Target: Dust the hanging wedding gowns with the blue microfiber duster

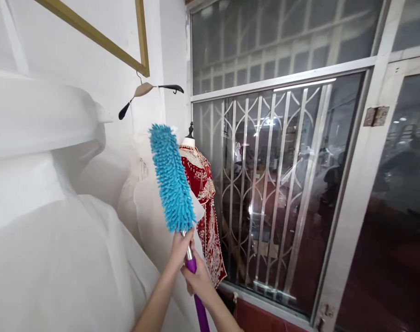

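Head view. A blue chenille duster (171, 177) on a purple-and-metal pole (196, 286) is held upright at centre frame, its head tilted toward 11 o'clock. The left hand (180, 246) is closed around the metal neck of the pole just under the duster head; the right hand (199, 279) is closed around the purple section directly below, touching the left hand. Both forearms enter from 6 o'clock.

Behind the duster head, at about 3 o'clock from it, stands a mannequin wearing a red embroidered gown (204, 207) (beaded in gold and white). White gowns (57, 221) fill the frame from 7 to 10 o'clock, with a further white garment (144, 198) just behind the duster; whether the duster touches it cannot be told. An empty clothes hanger (145, 92) hangs at 11 o'clock from the corner of a gold-edged frame (140, 46) on the white wall. A window with a folding metal grille (275, 184) occupies 1 to 4 o'clock, and a glazed door (399, 184) lies at 3 o'clock.
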